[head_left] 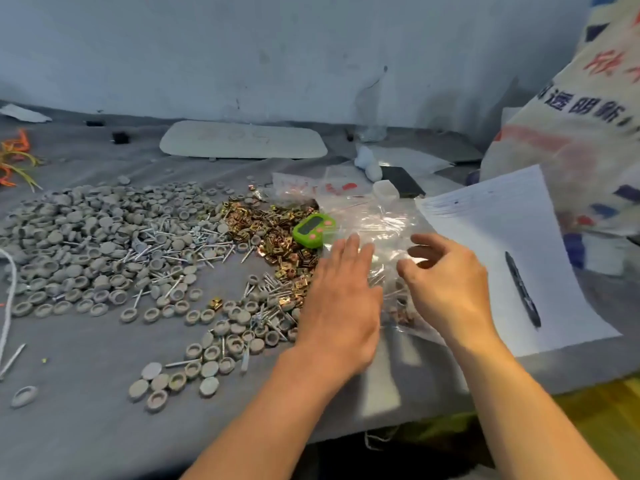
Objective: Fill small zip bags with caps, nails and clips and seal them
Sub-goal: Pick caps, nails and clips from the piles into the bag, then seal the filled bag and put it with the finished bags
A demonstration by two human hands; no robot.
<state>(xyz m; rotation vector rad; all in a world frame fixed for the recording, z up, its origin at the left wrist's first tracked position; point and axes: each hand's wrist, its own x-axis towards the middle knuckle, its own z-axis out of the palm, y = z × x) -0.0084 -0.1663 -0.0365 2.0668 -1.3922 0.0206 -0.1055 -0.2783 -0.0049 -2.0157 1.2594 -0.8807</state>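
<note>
Grey round caps [86, 237] lie in a wide heap on the grey table cloth, with silver nails [180, 244] mixed in and brass clips [277, 233] piled to their right. Clear zip bags [384, 230] lie in a loose pile right of the clips. One filled bag [398, 306] sits between my hands. My left hand [341, 306] rests flat on the bags, fingers straight. My right hand [446, 282] hovers over the pile with fingers loosely curled, holding nothing that I can see.
A green counter [313, 230] sits by the clips. White paper [519, 258] with a black pen [523, 289] lies at the right. A printed sack [581, 133] stands far right, a white tray [242, 140] at the back. The table edge runs near my forearms.
</note>
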